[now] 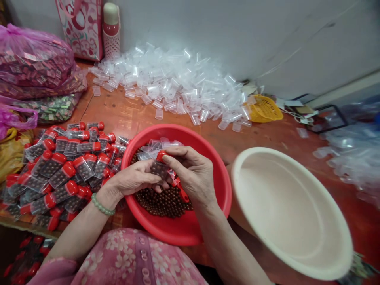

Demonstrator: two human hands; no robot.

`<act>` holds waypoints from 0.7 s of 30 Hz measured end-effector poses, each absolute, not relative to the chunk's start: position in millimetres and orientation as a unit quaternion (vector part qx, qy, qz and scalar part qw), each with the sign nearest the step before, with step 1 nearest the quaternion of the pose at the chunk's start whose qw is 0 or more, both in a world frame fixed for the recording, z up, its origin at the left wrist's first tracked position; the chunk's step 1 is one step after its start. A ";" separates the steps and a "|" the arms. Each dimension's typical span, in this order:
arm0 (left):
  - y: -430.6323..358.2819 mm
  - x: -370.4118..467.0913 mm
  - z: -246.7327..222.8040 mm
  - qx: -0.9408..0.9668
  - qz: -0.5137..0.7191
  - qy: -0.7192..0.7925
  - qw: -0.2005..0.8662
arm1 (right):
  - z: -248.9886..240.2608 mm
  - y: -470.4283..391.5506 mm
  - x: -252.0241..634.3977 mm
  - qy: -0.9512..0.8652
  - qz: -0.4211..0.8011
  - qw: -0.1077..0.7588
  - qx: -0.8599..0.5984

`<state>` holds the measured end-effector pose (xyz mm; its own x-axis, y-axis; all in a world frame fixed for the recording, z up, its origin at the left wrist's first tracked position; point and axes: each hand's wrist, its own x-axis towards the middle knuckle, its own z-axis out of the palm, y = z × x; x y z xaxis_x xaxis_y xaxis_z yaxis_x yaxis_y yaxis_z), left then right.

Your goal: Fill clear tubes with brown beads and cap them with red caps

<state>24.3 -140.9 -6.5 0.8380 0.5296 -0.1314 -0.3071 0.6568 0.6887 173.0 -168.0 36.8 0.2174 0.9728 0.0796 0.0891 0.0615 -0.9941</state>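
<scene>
Over the red basin [222, 182], my left hand [132, 176] grips a small clear plastic container [159, 169] full of dark brown balls. My right hand [197, 170] has its thumb and fingers closed on the container's red cap [162, 156]. Whether the cap is fully seated cannot be made out. Below my hands, loose brown balls [163, 204] cover part of the basin floor. Clear containers without caps [152, 147] lie at the basin's far side, and loose red caps [184, 194] rest on the balls beside my right hand, partly hidden by it.
Filled, red-capped containers [63, 174] are heaped on the left. Against the wall lies a pile of clear containers [178, 83], with a yellow basket [264, 109] at its right end. A cream tub [293, 206] stands at right. Pink bags [35, 59] and a thermos [111, 31] are at back left.
</scene>
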 end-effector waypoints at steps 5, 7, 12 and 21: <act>-143.9 26.7 -6.7 0.359 0.250 0.192 0.878 | 27.7 -171.4 171.0 -0.507 0.362 0.542 -0.565; -144.7 27.8 -6.2 0.370 0.256 0.207 0.869 | 23.0 -172.9 172.6 -0.522 0.342 0.539 -0.566; -145.3 30.8 -4.0 0.435 0.278 0.250 0.819 | 17.2 -173.6 173.4 -0.543 0.319 0.546 -0.553; -146.5 34.4 -3.4 0.430 0.291 0.270 0.811 | 10.8 -174.9 170.8 -0.583 0.243 0.526 -0.569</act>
